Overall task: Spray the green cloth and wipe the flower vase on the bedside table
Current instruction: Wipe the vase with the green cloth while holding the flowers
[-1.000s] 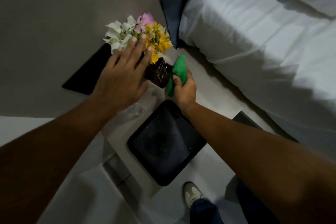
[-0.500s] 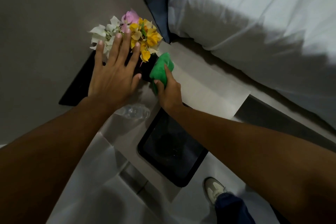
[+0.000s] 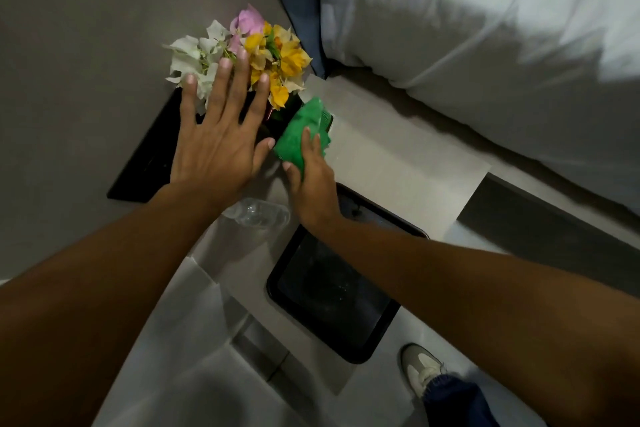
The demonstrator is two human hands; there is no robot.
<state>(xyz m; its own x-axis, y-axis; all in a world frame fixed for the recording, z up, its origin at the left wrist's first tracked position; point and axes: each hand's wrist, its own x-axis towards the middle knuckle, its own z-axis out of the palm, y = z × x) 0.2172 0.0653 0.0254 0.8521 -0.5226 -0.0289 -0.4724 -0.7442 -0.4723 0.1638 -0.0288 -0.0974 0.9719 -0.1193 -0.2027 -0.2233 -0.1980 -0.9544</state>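
A dark vase (image 3: 277,120) holding white, pink and yellow flowers (image 3: 256,52) stands at the back of the pale bedside table (image 3: 391,163). My left hand (image 3: 218,139) is spread flat over the vase and the lower blooms, fingers apart, hiding most of the vase. My right hand (image 3: 311,180) presses a bunched green cloth (image 3: 303,135) against the vase's right side. A clear plastic bottle (image 3: 258,213) lies on the table between my wrists, partly hidden.
A black tray (image 3: 332,291) lies on the table's near part under my right forearm. A dark flat panel (image 3: 145,163) sits left of the vase. The white bed (image 3: 485,45) fills the right. My shoe (image 3: 420,371) shows at the bottom.
The cloth has slid along the vase's right side with my right hand. My left hand flattened and spread over the vase top. The view shifted.
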